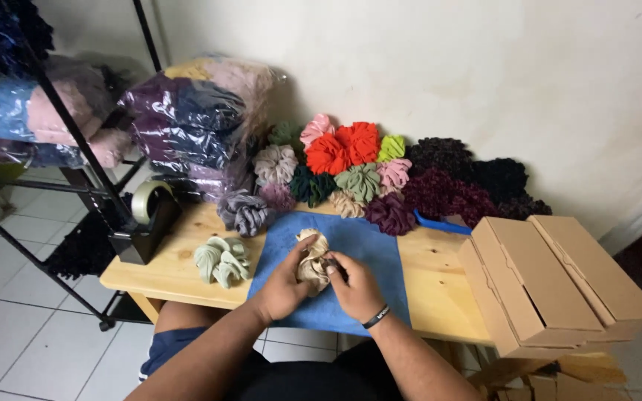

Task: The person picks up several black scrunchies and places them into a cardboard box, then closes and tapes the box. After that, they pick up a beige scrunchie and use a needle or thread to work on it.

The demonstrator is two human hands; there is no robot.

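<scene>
A beige fabric scrunchie (pixel 312 256) is held between both my hands over a blue cloth (pixel 369 245) spread on a low wooden table (pixel 432 286). My left hand (pixel 285 284) cups its left side. My right hand (pixel 354 284), with a black band on the wrist, pinches its right side. A pale green scrunchie (pixel 222 261) lies on the wood just left of the cloth.
Several scrunchies in many colours (pixel 351 167) are heaped along the wall behind the cloth. A black tape dispenser (pixel 146 219) stands at the left edge. Cardboard boxes (pixel 551 278) are stacked at the right. Plastic-wrapped fabric bundles (pixel 187 119) and a black metal rack (pixel 76 134) fill the left.
</scene>
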